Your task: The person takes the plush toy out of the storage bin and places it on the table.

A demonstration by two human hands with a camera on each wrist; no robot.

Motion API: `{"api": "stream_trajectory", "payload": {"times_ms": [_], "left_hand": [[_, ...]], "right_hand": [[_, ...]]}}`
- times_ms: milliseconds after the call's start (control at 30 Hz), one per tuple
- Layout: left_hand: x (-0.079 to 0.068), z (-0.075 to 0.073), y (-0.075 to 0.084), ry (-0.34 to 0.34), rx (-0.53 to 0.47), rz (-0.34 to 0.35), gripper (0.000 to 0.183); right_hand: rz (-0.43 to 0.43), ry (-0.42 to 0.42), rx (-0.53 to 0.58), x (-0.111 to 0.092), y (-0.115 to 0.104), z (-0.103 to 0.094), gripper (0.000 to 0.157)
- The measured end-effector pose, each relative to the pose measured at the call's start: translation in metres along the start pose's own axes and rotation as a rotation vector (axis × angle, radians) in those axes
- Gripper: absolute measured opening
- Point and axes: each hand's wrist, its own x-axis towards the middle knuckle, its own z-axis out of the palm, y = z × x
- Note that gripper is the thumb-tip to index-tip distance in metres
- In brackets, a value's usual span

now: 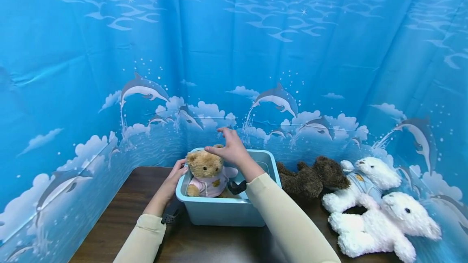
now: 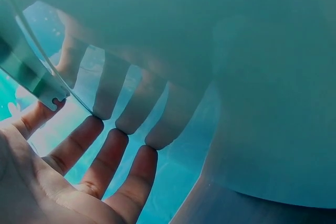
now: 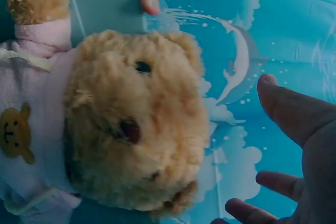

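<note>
A light-brown teddy bear [image 1: 204,164] in a pale pink top sits upright in a light-blue plastic tub [image 1: 226,214]. Above and beside the bear's head is my right hand [image 1: 231,147], its thumb and fingers spread apart. The right wrist view shows a gap between this hand [image 3: 294,145] and the bear's face [image 3: 131,124], with nothing in the fingers. My left hand [image 1: 173,180] is at the tub's left side. Seen from the left wrist, its extended fingers [image 2: 107,161] touch the tub's outer wall [image 2: 262,103] with their tips.
Right of the tub, a dark-brown plush bear [image 1: 310,175] lies on the dark wooden table [image 1: 120,214]. Two white plush bears lie farther right, one [image 1: 369,175] in a light-blue top and one [image 1: 387,222] nearer me. A blue dolphin-print curtain [image 1: 219,52] hangs behind.
</note>
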Motion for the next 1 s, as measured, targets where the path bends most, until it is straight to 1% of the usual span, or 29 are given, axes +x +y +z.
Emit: {"api": "stream_trajectory", "payload": {"times_ms": [67,200,300,400,633,733,1000], "left_hand": [[0.000,0.001,0.000,-0.001,0.000,-0.001,0.063],[0.001,0.002,0.002,-0.007,-0.009,0.007,0.062],[0.001,0.003,0.003,-0.010,-0.018,0.010,0.062],[0.000,0.003,0.003,-0.007,-0.017,0.011,0.061],[-0.002,0.002,0.003,-0.006,-0.002,0.016,0.062],[-0.002,0.002,0.002,-0.006,-0.009,0.015,0.061],[-0.002,0.002,0.001,-0.003,-0.010,0.023,0.060]], "right_hand": [[-0.003,-0.043,0.000,0.000,0.002,0.003,0.085],[0.001,-0.119,-0.055,0.000,0.007,0.007,0.085],[0.002,-0.166,-0.113,0.000,0.012,0.009,0.086],[0.005,-0.204,-0.144,0.001,0.016,0.011,0.088],[-0.041,-0.292,-0.238,-0.001,0.024,0.014,0.094],[-0.047,-0.316,-0.248,-0.002,0.025,0.013,0.095],[-0.070,-0.316,-0.276,-0.002,0.027,0.015,0.086]]}}
